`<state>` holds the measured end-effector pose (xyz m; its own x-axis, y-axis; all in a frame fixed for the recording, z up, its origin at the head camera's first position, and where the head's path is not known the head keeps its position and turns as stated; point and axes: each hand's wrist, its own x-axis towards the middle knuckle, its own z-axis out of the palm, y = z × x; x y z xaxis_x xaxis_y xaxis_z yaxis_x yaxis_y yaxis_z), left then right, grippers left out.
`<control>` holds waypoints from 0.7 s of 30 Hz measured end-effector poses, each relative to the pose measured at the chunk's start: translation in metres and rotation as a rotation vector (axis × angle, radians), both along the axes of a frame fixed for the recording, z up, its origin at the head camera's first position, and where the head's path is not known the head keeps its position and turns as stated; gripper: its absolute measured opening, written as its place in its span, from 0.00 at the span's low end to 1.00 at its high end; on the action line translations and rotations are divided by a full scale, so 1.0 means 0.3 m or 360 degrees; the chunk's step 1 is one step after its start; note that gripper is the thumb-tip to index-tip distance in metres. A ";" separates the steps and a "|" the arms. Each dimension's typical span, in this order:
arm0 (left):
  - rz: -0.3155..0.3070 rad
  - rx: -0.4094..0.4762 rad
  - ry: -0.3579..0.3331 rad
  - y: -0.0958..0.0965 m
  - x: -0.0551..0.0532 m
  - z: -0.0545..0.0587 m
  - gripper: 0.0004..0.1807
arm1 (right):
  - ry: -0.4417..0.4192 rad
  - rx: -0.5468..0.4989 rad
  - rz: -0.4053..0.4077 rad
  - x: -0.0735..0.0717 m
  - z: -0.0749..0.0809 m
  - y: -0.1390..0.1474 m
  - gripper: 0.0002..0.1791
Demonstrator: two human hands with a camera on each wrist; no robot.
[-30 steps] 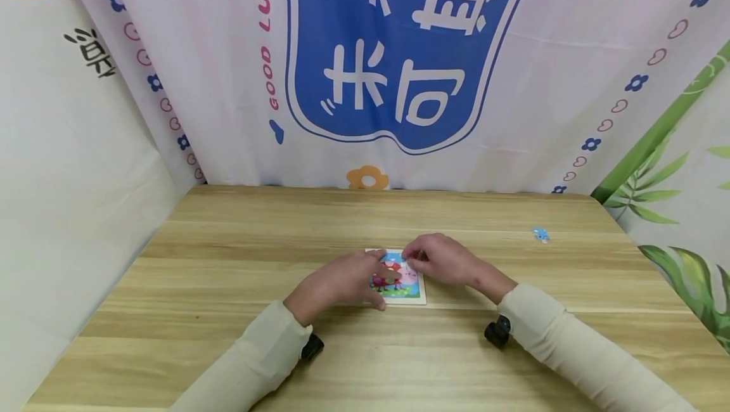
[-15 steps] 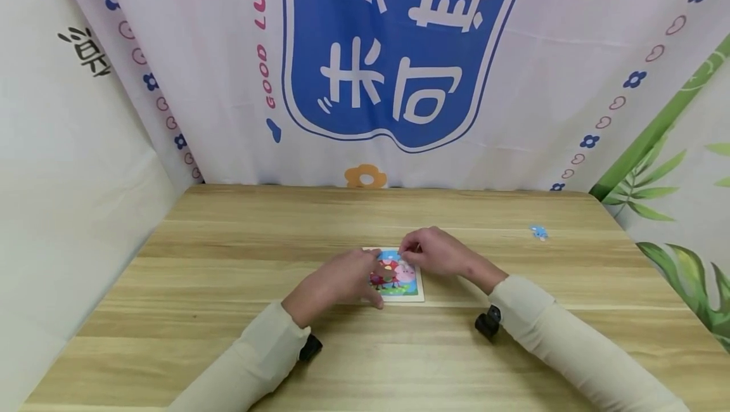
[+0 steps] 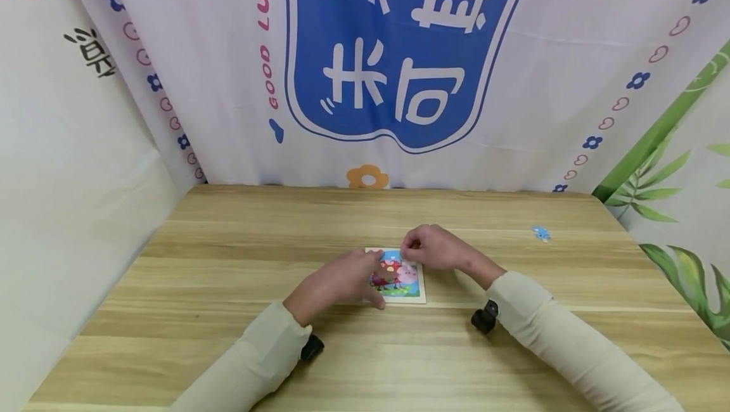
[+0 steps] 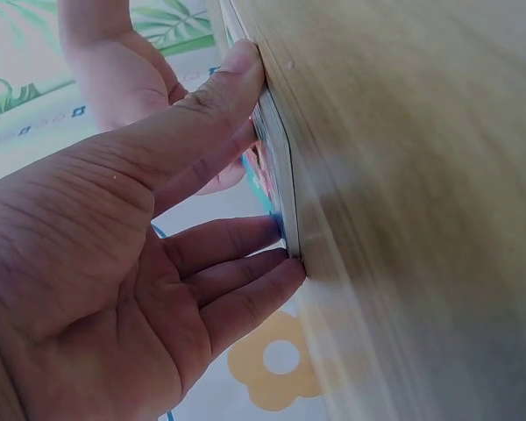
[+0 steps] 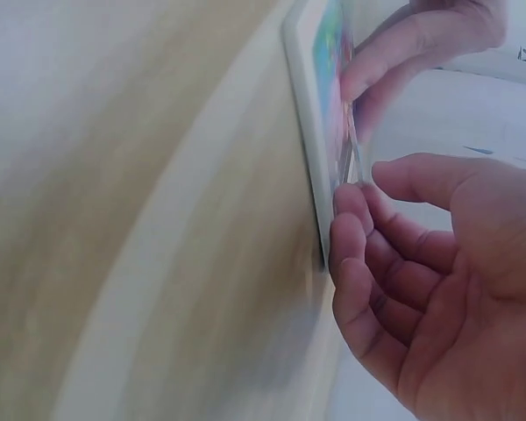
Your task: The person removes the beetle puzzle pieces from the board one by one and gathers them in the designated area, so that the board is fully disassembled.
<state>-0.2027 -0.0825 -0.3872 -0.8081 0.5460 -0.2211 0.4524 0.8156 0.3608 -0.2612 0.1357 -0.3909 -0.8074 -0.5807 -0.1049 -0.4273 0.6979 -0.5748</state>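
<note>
A small square jigsaw puzzle (image 3: 409,290) lies flat in its pale-rimmed tray on the table, showing a pink pig and a red figure on blue and green. My left hand (image 3: 344,279) holds it from the left. Thumb and fingertips sit at its edges in the left wrist view, and one finger reaches over the picture. At the upper right corner, my right hand (image 3: 438,249) pinches a thin puzzle piece (image 5: 359,162), seen edge-on in the right wrist view. The right fingertips cover most of that piece and the corner under it.
A loose blue puzzle piece (image 3: 541,233) lies by itself toward the table's far right. The wood-grain table (image 3: 256,222) meets a printed curtain (image 3: 239,158) at the back. A black wrist camera (image 3: 485,318) hangs below the right sleeve.
My right hand and forearm have shifted slightly up and left at the puzzle's upper right corner, uncovering more of the pig. The left hand keeps its place.
</note>
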 end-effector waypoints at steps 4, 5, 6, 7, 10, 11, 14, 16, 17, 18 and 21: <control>-0.0013 0.0007 -0.0001 0.002 0.001 0.003 0.28 | -0.0027 -0.0041 -0.0045 -0.002 0.003 -0.007 0.06; -0.0014 0.0007 -0.0002 0.002 0.001 0.003 0.28 | -0.0031 -0.0046 -0.0055 -0.003 0.004 -0.009 0.06; -0.0016 0.0008 0.0000 0.002 0.001 0.004 0.28 | -0.0025 -0.0050 -0.0057 -0.004 0.003 -0.012 0.06; -0.0019 0.0007 0.0004 0.002 0.002 0.005 0.28 | -0.0020 -0.0049 -0.0060 -0.004 0.004 -0.015 0.07; -0.0018 0.0010 0.0002 0.001 0.003 0.005 0.29 | -0.0009 -0.0033 -0.0064 -0.001 0.005 -0.022 0.06; -0.0016 0.0013 -0.0002 0.000 0.004 0.005 0.29 | -0.0001 -0.0027 -0.0064 -0.001 0.005 -0.024 0.06; -0.0018 0.0019 -0.0008 -0.002 0.005 0.005 0.29 | 0.0028 -0.0014 -0.0066 0.002 0.006 -0.028 0.06; -0.0023 0.0024 -0.0005 -0.003 0.005 0.004 0.29 | 0.0056 -0.0011 -0.0065 0.002 0.005 -0.029 0.06; -0.0025 0.0027 -0.0005 -0.004 0.005 0.003 0.29 | 0.0068 -0.0011 -0.0063 0.002 0.006 -0.030 0.06; -0.0029 0.0025 -0.0001 -0.004 0.004 0.002 0.29 | 0.0077 -0.0013 -0.0060 0.002 0.007 -0.030 0.06; -0.0036 0.0022 0.0011 -0.004 0.001 0.001 0.29 | 0.0082 -0.0017 -0.0053 -0.002 0.010 -0.029 0.06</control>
